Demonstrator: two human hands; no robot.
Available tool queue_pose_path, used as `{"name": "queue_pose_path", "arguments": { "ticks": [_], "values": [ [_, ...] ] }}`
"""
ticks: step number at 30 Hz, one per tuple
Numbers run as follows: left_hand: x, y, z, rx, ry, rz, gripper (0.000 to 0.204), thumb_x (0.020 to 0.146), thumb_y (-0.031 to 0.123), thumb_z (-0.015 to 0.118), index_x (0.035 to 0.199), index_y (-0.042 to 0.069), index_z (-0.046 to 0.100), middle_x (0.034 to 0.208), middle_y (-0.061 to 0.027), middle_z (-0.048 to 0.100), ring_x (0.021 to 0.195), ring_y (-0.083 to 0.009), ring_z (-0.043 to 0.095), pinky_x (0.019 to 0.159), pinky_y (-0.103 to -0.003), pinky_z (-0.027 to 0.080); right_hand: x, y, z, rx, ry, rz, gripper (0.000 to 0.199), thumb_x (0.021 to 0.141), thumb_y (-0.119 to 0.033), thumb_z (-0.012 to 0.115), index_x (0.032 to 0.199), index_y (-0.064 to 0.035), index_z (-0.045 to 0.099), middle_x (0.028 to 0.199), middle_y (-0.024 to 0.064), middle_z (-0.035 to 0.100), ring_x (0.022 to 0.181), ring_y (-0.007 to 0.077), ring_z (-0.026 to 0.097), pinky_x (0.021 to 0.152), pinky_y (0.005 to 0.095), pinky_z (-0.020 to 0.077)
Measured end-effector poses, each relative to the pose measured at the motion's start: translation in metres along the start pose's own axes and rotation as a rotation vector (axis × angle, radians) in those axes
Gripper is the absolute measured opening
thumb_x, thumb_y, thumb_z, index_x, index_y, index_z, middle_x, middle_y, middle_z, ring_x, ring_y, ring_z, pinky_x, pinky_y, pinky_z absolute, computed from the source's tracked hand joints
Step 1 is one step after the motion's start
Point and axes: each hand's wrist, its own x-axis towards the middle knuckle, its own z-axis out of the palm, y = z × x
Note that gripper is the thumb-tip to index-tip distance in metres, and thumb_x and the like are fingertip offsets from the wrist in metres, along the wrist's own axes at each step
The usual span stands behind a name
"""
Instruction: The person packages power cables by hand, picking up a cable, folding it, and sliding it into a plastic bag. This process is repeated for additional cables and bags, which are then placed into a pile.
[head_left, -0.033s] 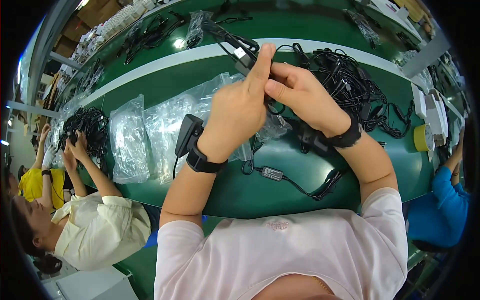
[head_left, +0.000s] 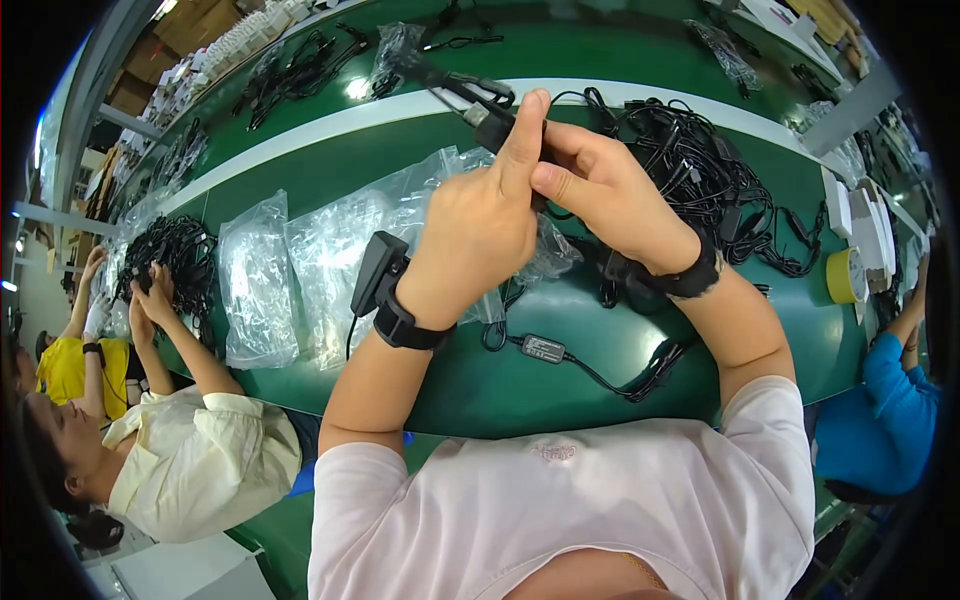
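Observation:
My left hand [head_left: 482, 215] and my right hand [head_left: 618, 195] meet above the table, both closed around a folded bundle of black cable [head_left: 492, 125]. The bundle's far end sticks out beyond my left index finger and is blurred. Part of it is hidden behind my fingers. Clear plastic bags [head_left: 345, 235] lie beside and under my left hand. A cable with a small inline box [head_left: 543, 348] rests on the table below my hands. Behind my right hand is a large tangled heap of black cables [head_left: 690, 170].
The green table [head_left: 480, 395] has a white strip [head_left: 330, 122] across it. At the right are a yellow tape roll [head_left: 846, 275] and white boxes [head_left: 875, 235]. A co-worker [head_left: 200, 460] at the left handles another cable heap [head_left: 175, 250]. Another person [head_left: 890, 420] works at the right.
The far end of the cable bundle has swung slightly and turned in my hands. Both hands stay in almost the same place.

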Motion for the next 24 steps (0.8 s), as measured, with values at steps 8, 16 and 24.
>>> {"name": "queue_pose_path", "arguments": {
  "ticks": [8,16,24],
  "values": [
    [0.005,-0.013,-0.028,-0.692,0.261,-0.259,0.059,0.071,-0.008,0.051,0.128,-0.001,0.035,0.121,-0.0145,0.05,0.06,-0.005,0.054,0.05,-0.019,0.042,0.017,0.0,-0.016,0.097,0.22,0.075,0.03,0.084,-0.01,0.051,0.111,0.0032,0.053,0.088,0.0026,0.059,0.072,0.007,0.051,0.063,0.0177,0.041],
    [0.003,-0.055,-0.059,-1.196,0.28,-0.563,0.048,0.073,-0.006,0.06,0.117,0.002,0.043,0.118,-0.017,0.049,0.093,-0.0182,0.057,0.079,-0.029,0.047,0.006,-0.022,-0.027,0.599,-0.053,0.163,0.039,0.089,-0.022,0.051,0.117,0.0041,0.044,0.102,0.0151,0.057,0.07,0.0112,0.052,0.06,0.0217,0.0463],
    [0.002,-0.033,-0.034,-0.968,0.168,-0.192,0.045,0.077,0.001,0.051,0.119,0.006,0.034,0.127,-0.0108,0.039,0.118,-0.0253,0.033,0.099,-0.037,0.023,-0.001,-0.023,0.003,0.872,-0.096,0.21,0.044,0.089,-0.019,0.05,0.123,0.0039,0.036,0.114,0.0203,0.051,0.104,0.0287,0.054,0.074,0.0376,0.0556]
  ]
}}
